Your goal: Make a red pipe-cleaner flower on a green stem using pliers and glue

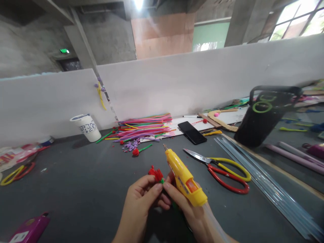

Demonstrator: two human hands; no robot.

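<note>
My left hand [140,199] is closed, thumb and finger pinching a red fuzzy flower [157,173] that looks made of pipe cleaner. Just under its petals shows a bit of green stem [162,181]. My right hand [188,206] has its thumb and fingertips at that stem. A yellow hot glue gun [181,172] rests in the same hand, its metal nozzle pointing up and away from me, a clear glue stick [212,217] running out of its back. How the right fingers lie around its handle is hidden.
Red-and-yellow scissors [222,168] lie to the right, beside long clear glue sticks [263,189]. Behind are a finished red flower [136,152], pink pipe cleaners [146,128], a phone [192,132], a white cup [87,128] and a black tumbler [260,118].
</note>
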